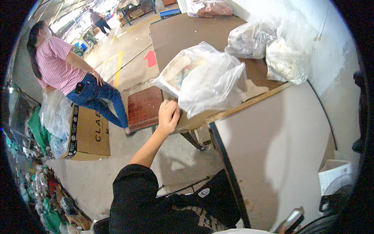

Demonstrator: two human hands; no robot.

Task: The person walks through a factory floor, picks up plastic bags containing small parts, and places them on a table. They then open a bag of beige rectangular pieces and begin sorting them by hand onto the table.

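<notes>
Left hand [169, 116] is curled at the near corner of the brown table [187, 31], knuckles up; can't tell whether the fingers are clamped on the edge. Clear plastic bag [212, 84], contents partly visible, sits on that table, just beyond the hand and right of it. Right hand [298, 229] is mostly cut off at the lower edge, by a slim silver object [292, 220]; grip can't be made out. Two more clear bags [252, 39] are near the wall, pinkish bag [210, 7] at the far end. Left side: co-worker in striped top [58, 58] beside an open cardboard box [91, 132], near a reddish-brown stool [144, 108].
</notes>
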